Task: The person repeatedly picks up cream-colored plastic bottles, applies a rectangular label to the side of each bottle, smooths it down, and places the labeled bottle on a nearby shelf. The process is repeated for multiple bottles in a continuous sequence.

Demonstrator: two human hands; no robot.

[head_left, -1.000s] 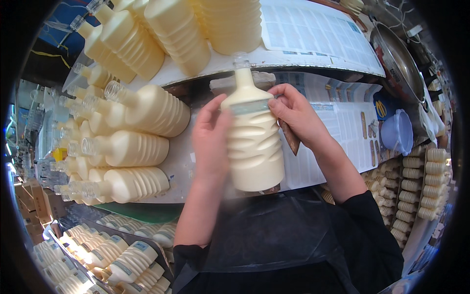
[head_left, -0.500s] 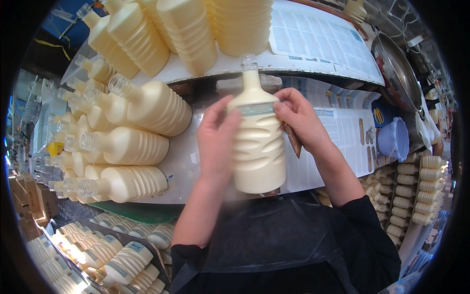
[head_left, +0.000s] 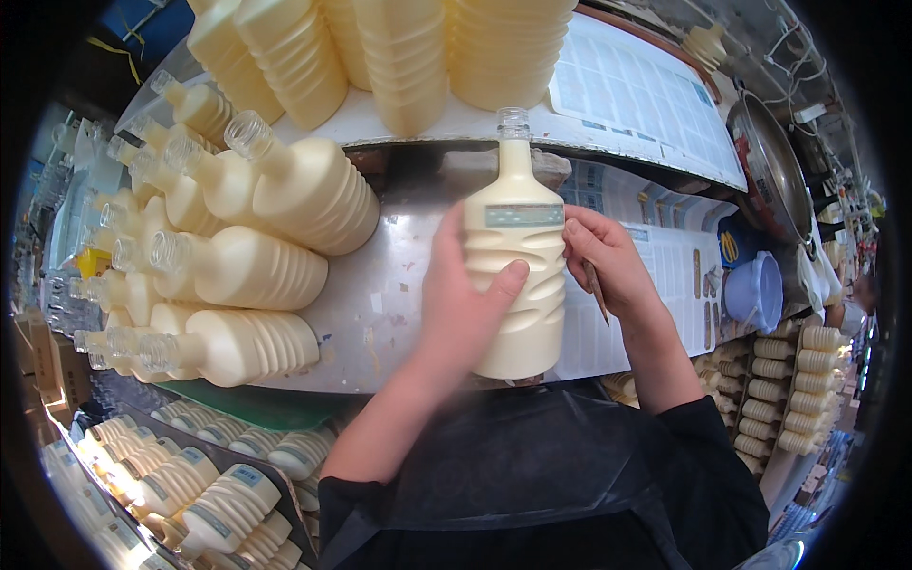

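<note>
In front of me a cream glass bottle [head_left: 518,347] with a clear threaded neck and wavy ridges leans back, neck pointing away. A grey-green rectangular label [head_left: 524,216] lies across its shoulder. My left hand [head_left: 465,299] is closed around the bottle's left side, its thumb across the front ridges. At the other side, my right hand [head_left: 613,256] has thumb and forefinger pinched close to the label's right end. A thin brown pointed strip [head_left: 596,290] sticks out downward from under the right hand's fingers; its upper part is hidden.
Similar unlabelled bottles [head_left: 252,266] lie piled at left, and more stand on the raised white shelf [head_left: 456,128]. Label sheets [head_left: 594,332] cover the table's right side, near a lavender bucket [head_left: 753,290]. Labelled bottles [head_left: 233,503] fill a crate at lower left; racked bottles [head_left: 812,389] are at right.
My left hand has moved from beside the label down the bottle, its thumb now over the ridges. My right fingers have come off the label's face to the bottle's edge. The view has shifted slightly.
</note>
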